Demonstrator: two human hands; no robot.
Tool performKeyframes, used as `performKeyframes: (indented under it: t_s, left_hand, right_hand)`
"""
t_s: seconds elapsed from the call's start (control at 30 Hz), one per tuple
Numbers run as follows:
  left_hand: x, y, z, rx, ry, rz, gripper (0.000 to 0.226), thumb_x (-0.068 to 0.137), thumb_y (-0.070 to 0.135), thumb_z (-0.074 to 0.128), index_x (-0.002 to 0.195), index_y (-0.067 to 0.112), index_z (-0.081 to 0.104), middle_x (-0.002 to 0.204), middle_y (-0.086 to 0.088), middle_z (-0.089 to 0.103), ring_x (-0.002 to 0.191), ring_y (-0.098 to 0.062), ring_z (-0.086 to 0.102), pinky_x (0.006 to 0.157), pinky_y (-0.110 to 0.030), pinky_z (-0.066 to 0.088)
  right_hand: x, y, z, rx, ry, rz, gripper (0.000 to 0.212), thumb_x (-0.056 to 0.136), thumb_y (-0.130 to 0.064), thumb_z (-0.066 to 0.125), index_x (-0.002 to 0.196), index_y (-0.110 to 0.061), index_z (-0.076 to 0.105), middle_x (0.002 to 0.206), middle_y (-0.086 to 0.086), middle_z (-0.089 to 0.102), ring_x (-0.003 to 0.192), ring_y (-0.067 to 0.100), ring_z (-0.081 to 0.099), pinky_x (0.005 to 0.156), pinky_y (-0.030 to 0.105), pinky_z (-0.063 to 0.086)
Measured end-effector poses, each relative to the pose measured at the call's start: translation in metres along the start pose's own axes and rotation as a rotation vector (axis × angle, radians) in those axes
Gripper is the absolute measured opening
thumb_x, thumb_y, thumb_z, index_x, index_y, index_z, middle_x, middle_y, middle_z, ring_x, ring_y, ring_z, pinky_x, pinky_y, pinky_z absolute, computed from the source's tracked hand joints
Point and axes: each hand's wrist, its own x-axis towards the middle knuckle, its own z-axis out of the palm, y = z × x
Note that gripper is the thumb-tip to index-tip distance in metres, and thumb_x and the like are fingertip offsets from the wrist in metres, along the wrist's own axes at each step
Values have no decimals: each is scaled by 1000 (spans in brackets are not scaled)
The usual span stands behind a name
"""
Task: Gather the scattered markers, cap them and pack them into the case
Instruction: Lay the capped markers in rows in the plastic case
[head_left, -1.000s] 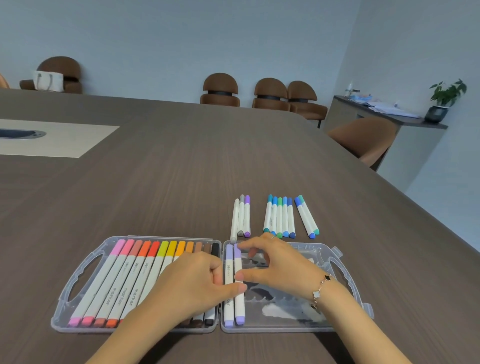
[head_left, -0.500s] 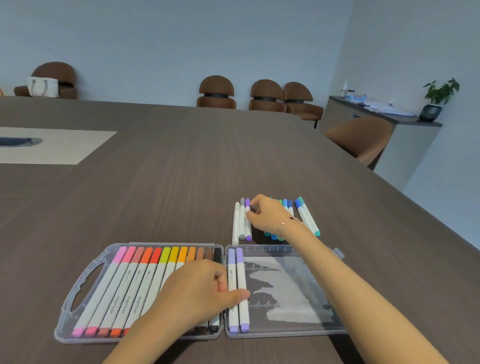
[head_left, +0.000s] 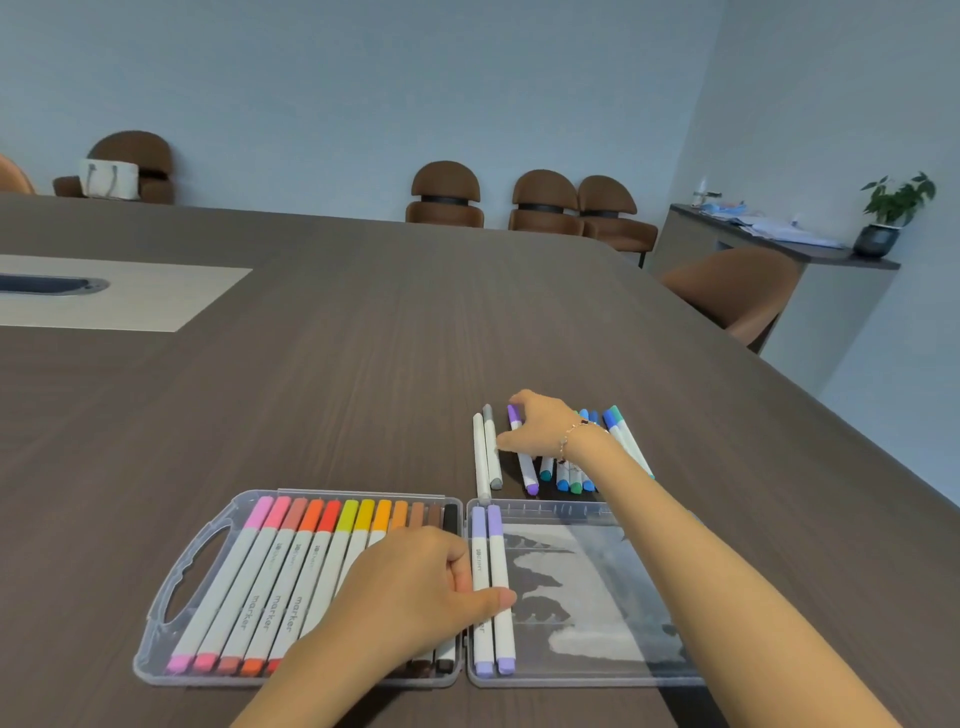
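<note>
Probably meeting room: long table (head_left: 363, 364), chairs (head_left: 447, 195).

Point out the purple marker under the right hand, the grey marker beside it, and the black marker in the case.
purple marker (head_left: 530, 478): head view, on its white barrel near the lower cap.
grey marker (head_left: 490, 447): head view, mid-barrel.
black marker (head_left: 450, 517): head view, on its black cap.
</note>
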Motion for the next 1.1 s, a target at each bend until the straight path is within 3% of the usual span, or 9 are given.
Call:
performKeyframes:
  t_s: [0.07, 0.2, 0.27, 0.4, 0.5, 0.6, 0.73, 1.1]
  left_hand:
    - [0, -1, 0, 0, 10, 14, 42, 75, 61, 64, 61, 25, 49, 55, 11, 49, 53, 0, 48, 50, -11, 33]
    - [3, -10, 5, -144, 81, 19, 42, 81, 55, 61, 58, 22, 51, 53, 6, 49, 52, -3, 47, 68, -20, 50]
    - [6, -15, 7, -204, 146, 26, 44, 86, 51, 57, 58, 16, 55, 52, 4, 46, 50, -6, 44, 64, -20, 45]
    - [7, -18, 6, -226, 136, 36, 41, 86, 50, 57, 67, 15, 63, 55, 5, 50, 51, -5, 43, 54, -16, 40]
    - [1, -14, 5, -156, 83, 36, 52, 73, 70, 55, 59, 20, 55, 50, 8, 47, 48, -4, 43, 54, -22, 40]
    - [-4, -6, 5, -16, 105, 12, 59, 65, 79, 52, 56, 21, 50, 49, 6, 45, 48, -7, 42, 52, -19, 36]
    - [-4, 3, 8, 112, 118, -20, 63, 65, 82, 50, 56, 20, 45, 50, 4, 43, 50, -9, 42, 49, -17, 33]
    - [0, 5, 12, 167, 81, -49, 65, 63, 85, 47, 54, 21, 42, 50, 3, 41, 48, -8, 39, 49, -18, 30]
  right_hand:
    - [-14, 0, -8, 102, 43, -38, 54, 86, -27, 59, 134, -16, 36, 121, 6, 53, 93, 15, 50, 76, 24, 45]
    - [-60, 0, -21, 437, -6, -67, 40, 88, -21, 54, 124, -25, 38, 68, 0, 58, 53, 8, 49, 53, 19, 44]
    - [-86, 4, -17, 553, -73, -63, 36, 88, -17, 53, 119, -28, 40, 53, -3, 55, 45, 7, 45, 49, 19, 41]
    - [-118, 11, 3, 510, -159, -70, 41, 86, -16, 57, 119, -35, 40, 59, -3, 52, 53, 9, 43, 55, 19, 41]
    - [-126, 7, 10, 437, -189, -126, 47, 85, -19, 61, 121, -34, 36, 60, -7, 55, 51, 2, 46, 55, 15, 42]
    - [-129, 4, 14, 354, -242, -136, 49, 85, -23, 63, 124, -33, 34, 64, -11, 59, 59, 3, 53, 64, 21, 48]
    - [-128, 6, 15, 298, -256, -102, 50, 86, -30, 63, 128, -29, 34, 66, -14, 62, 59, -1, 57, 64, 15, 47]
    - [-126, 10, 15, 312, -259, -100, 60, 81, -34, 69, 129, -31, 33, 75, -11, 66, 68, 2, 61, 79, 23, 51]
